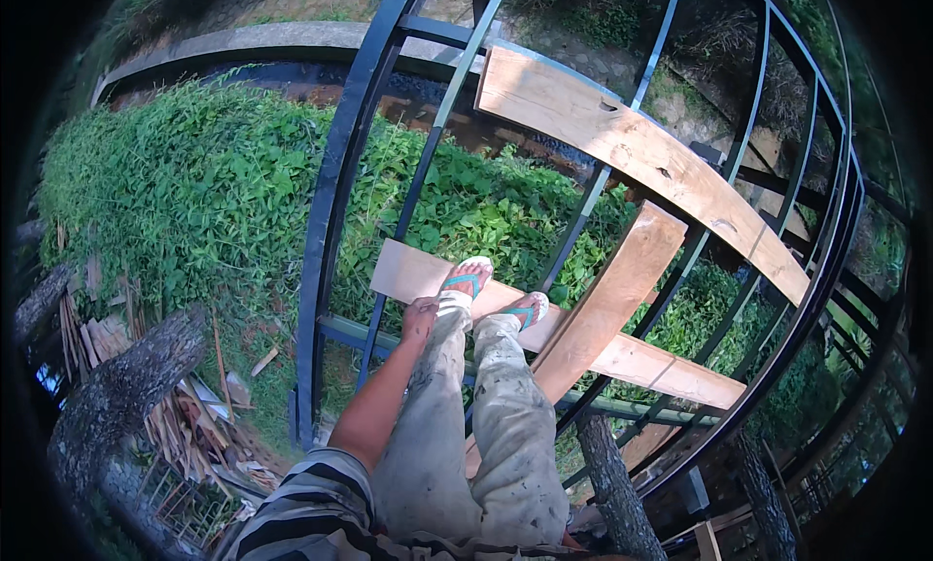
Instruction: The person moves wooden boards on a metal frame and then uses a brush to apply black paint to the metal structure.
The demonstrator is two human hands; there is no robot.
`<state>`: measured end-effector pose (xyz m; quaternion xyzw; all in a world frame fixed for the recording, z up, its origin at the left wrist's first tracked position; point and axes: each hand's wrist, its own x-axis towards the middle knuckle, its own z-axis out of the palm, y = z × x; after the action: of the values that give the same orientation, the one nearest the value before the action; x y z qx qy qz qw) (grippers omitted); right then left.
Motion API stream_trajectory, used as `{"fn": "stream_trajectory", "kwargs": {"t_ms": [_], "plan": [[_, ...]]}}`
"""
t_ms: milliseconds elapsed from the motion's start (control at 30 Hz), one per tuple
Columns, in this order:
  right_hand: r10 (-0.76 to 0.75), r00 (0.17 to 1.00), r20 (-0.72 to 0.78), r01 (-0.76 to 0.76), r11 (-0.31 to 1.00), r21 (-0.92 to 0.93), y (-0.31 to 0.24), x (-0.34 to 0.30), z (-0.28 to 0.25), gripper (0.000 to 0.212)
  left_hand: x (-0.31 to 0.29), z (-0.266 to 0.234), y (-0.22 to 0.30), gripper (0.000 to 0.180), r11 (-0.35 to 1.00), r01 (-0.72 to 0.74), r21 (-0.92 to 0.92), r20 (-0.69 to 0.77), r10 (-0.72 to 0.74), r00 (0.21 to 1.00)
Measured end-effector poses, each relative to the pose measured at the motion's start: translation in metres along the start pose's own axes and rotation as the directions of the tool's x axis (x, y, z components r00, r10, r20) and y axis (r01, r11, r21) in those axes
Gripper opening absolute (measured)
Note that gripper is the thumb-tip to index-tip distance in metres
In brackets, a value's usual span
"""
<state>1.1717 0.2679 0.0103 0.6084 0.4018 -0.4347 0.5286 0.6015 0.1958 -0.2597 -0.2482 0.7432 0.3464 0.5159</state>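
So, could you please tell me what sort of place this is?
Probably an outdoor building site, up high: the person stands on pale wooden planks laid across a dark metal bar frame, with green weeds and scrap timber far below.

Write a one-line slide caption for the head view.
Standing in flip-flops on a wooden plank laid across a dark metal frame above green plants, left hand resting by the thigh.

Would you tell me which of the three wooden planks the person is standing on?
The lowest plank, under both sandalled feet; the other two planks lie beyond them.
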Motion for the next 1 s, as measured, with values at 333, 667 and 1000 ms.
{"fn": "stream_trajectory", "kwargs": {"t_ms": [333, 667, 1000], "plan": [[-0.293, 0.95, 0.11, 0.084, 0.577, 0.813, -0.102, 0.003, -0.153, 0.051, -0.105, -0.059, -0.166, 0.024, 0.878, 0.151, -0.454, -0.077, -0.208, 0.975], [-0.174, 0.957, 0.231, 0.094, 0.943, 0.32, -0.236, -0.086, -0.195, 0.07, -0.123, 0.042, -0.271, 0.043, 0.987, 0.016, -0.16, -0.108, -0.034, 0.994], [-0.636, 0.71, 0.303, 0.61, 0.339, -0.716, -0.372, -0.134, -0.111, 0.08, -0.158, 0.041, -0.267, 0.048, 0.967, 0.021, -0.254, 0.158, 0.021, 0.987]]}}
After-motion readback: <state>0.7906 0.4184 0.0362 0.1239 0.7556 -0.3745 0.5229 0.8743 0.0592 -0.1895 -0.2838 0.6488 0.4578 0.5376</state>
